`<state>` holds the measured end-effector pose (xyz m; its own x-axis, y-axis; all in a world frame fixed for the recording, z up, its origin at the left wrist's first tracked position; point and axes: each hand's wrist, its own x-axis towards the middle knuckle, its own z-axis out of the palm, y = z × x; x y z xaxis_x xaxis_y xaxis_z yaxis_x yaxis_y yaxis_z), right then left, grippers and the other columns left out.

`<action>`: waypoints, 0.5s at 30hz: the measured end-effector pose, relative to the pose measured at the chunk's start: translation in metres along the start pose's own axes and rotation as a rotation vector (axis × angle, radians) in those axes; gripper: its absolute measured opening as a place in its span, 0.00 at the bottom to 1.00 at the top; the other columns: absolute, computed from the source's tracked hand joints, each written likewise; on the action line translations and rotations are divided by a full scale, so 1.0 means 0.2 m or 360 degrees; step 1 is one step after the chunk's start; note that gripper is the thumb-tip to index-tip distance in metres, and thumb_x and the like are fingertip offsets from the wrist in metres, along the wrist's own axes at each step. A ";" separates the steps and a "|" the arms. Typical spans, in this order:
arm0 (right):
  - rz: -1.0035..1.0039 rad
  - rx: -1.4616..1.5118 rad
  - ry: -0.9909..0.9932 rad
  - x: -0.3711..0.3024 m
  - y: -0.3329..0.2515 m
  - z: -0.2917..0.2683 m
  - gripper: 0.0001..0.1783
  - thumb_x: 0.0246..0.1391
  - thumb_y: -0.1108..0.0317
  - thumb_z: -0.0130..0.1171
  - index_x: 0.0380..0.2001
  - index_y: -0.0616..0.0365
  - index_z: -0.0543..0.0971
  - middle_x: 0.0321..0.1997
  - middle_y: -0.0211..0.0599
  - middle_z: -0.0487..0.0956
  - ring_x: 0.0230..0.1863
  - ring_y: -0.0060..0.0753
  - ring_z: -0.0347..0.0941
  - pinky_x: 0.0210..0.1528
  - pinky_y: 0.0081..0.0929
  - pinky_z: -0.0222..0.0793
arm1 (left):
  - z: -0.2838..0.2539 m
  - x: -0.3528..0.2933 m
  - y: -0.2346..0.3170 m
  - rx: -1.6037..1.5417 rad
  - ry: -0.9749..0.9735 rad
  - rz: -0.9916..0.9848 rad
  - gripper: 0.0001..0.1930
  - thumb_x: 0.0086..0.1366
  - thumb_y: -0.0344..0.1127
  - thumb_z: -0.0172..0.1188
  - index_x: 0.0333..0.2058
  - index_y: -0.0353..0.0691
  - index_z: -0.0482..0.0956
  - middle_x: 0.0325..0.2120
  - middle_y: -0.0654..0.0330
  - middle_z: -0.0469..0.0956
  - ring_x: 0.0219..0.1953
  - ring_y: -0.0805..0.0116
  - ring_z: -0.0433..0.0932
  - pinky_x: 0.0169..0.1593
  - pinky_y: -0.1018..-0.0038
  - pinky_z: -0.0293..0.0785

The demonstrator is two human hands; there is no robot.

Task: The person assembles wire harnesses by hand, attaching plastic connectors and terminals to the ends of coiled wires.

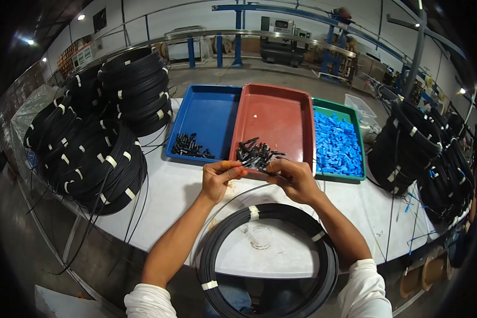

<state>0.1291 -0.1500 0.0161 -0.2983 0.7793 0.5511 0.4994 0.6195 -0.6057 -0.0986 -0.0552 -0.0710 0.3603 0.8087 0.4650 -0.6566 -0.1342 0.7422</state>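
My left hand is closed in a pinch just over the near edge of the red tray; what sits in its fingertips is too small to make out. Facing it, my right hand pinches a thin black cable that curves up from a coil of black cable. The fingertips of both hands almost meet. Behind them, a pile of small black connector pieces lies in the red tray. Pale tape binds the coil, which overhangs the near table edge in front of me.
On the left, a blue tray holds more black pieces; on the right, a green tray holds many blue pieces. Stacks of taped black coils crowd the left side, and more coils stand right. Loose cable ends trail off the white table.
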 end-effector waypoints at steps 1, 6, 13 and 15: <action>-0.0102 -0.0036 0.0008 0.01 0.00 0.02 0.12 0.51 0.78 0.67 0.41 0.62 0.80 0.35 0.42 0.83 0.31 0.37 0.80 0.32 0.30 0.73 | 0.03 0.00 0.03 0.0048 -0.0015 0.0035 0.09 0.62 0.22 0.64 0.41 0.33 0.84 0.33 0.50 0.85 0.37 0.61 0.86 0.40 0.73 0.82; -0.0297 -0.0053 0.0181 -0.03 0.00 0.11 0.12 0.51 0.78 0.67 0.40 0.60 0.81 0.32 0.42 0.82 0.28 0.36 0.80 0.29 0.28 0.73 | 0.11 -0.05 0.11 0.0194 0.0084 0.0064 0.08 0.62 0.21 0.64 0.40 0.34 0.83 0.32 0.52 0.85 0.36 0.63 0.86 0.36 0.76 0.80; -0.0574 -0.0327 0.0445 -0.07 0.06 0.12 0.14 0.46 0.77 0.70 0.39 0.59 0.82 0.31 0.39 0.83 0.24 0.38 0.77 0.24 0.30 0.70 | 0.15 -0.06 0.11 0.0297 -0.0024 0.0133 0.04 0.59 0.19 0.64 0.34 0.33 0.82 0.32 0.47 0.84 0.36 0.59 0.86 0.34 0.74 0.82; -0.0548 -0.0349 0.0405 -0.07 0.03 0.13 0.14 0.46 0.78 0.70 0.39 0.59 0.82 0.30 0.39 0.83 0.24 0.37 0.78 0.24 0.30 0.70 | 0.14 -0.07 0.11 0.0282 -0.0009 0.0113 0.04 0.60 0.19 0.64 0.33 0.32 0.83 0.32 0.47 0.84 0.36 0.59 0.86 0.34 0.74 0.82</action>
<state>0.1159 -0.1549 -0.0097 -0.2815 0.4673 0.8381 0.5742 0.7818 -0.2430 -0.0986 -0.0855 -0.0470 0.3214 0.7904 0.5215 -0.5537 -0.2898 0.7806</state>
